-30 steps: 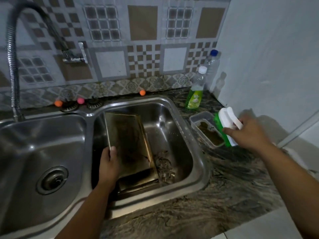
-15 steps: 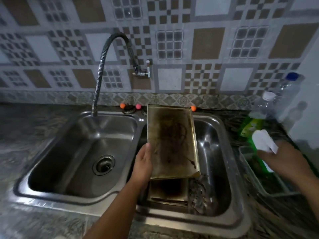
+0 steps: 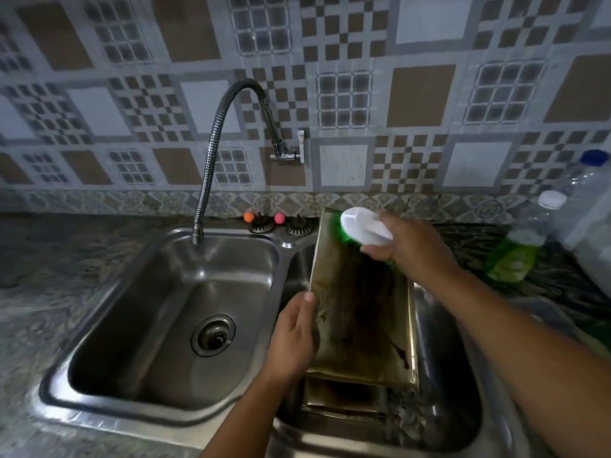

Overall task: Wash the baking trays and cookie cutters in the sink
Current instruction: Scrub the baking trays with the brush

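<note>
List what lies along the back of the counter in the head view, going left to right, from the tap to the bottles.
Tap → orange ball → pink ball → scrubbing brush in the right hand → green soap bottle → clear bottle with blue cap.

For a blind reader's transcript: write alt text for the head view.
A person's left hand holds a grimy baking tray tilted up over the right basin of a double steel sink, while the right hand presses a white, green-bristled scrub brush to its top edge. Another tray lies beneath; green dish soap stands on the right counter.
</note>
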